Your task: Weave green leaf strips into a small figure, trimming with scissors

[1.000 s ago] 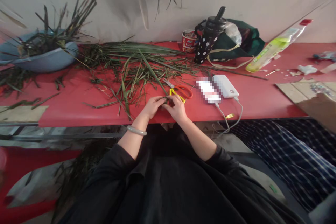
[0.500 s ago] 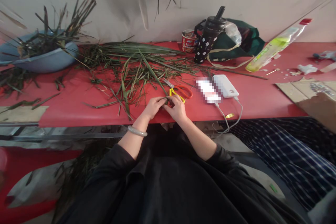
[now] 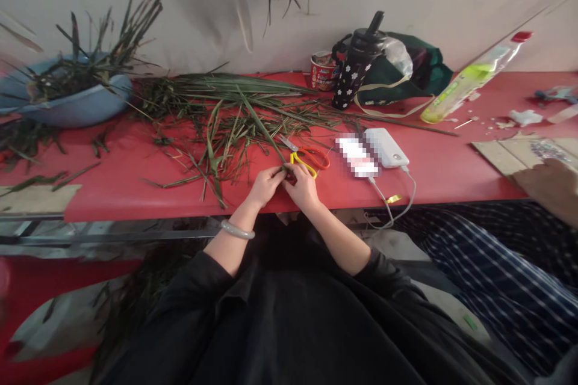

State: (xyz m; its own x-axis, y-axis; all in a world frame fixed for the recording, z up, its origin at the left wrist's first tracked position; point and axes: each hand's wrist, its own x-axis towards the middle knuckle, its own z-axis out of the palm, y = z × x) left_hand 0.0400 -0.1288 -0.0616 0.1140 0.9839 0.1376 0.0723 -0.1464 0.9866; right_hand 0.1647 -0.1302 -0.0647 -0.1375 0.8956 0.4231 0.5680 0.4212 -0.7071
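My left hand [image 3: 265,185] and my right hand [image 3: 303,187] meet near the front edge of the red table [image 3: 135,162]. Both have their fingers pinched on the near end of a long green leaf [image 3: 262,127] that runs away up and to the left. Just beyond my right hand lie scissors [image 3: 307,157] with orange and yellow handles. A pale bangle [image 3: 236,230] circles my left wrist.
Cut green leaves [image 3: 217,108] cover the table's middle and left. A blue basin [image 3: 67,102] with stalks stands far left. A phone [image 3: 359,157], white power bank [image 3: 387,148], dark bottle [image 3: 356,69], green bag [image 3: 419,75] and another person's hand [image 3: 548,186] are to the right.
Both hands stay pinched on the leaf at the same spot, with only small finger movements. The view has shifted slightly.
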